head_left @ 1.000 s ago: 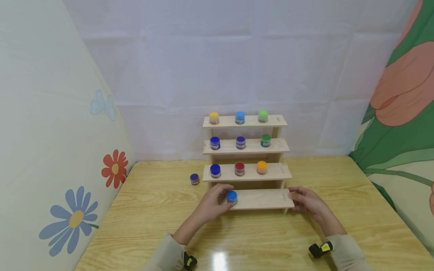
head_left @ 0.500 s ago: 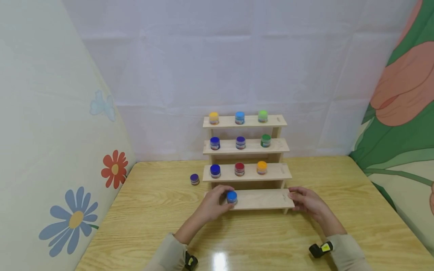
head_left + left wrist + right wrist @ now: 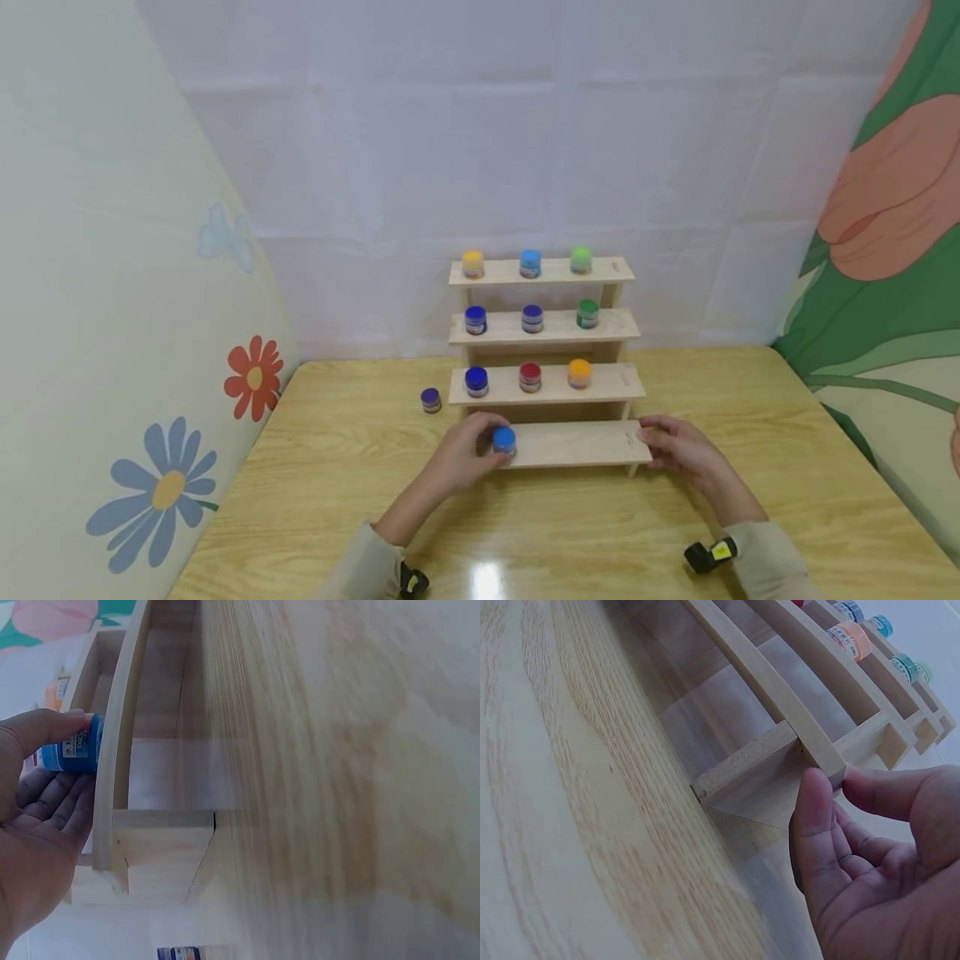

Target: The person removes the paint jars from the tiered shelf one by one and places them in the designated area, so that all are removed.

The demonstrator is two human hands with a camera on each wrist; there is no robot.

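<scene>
On the lowest step of the wooden tiered rack (image 3: 577, 443), near its left end, stands a blue-lidded jar (image 3: 504, 441). My left hand (image 3: 463, 454) pinches that jar between thumb and fingers; the left wrist view shows the thumb on the blue jar (image 3: 75, 746) at the board's edge. At the other end of the same step, my right hand (image 3: 686, 452) grips the board's corner. The right wrist view shows thumb and forefinger of the right hand (image 3: 892, 862) pinching the board end.
Three upper steps each hold three jars, among them a red-lidded jar (image 3: 530, 377) and a green-lidded jar (image 3: 588, 314). A small purple-lidded jar (image 3: 431, 400) stands on the table (image 3: 337, 467) left of the rack. A white cloth (image 3: 525, 150) hangs behind.
My left hand has shifted slightly left along the lowest step, and the blue-lidded jar has moved left with it. The right hand keeps its grip on the board end.
</scene>
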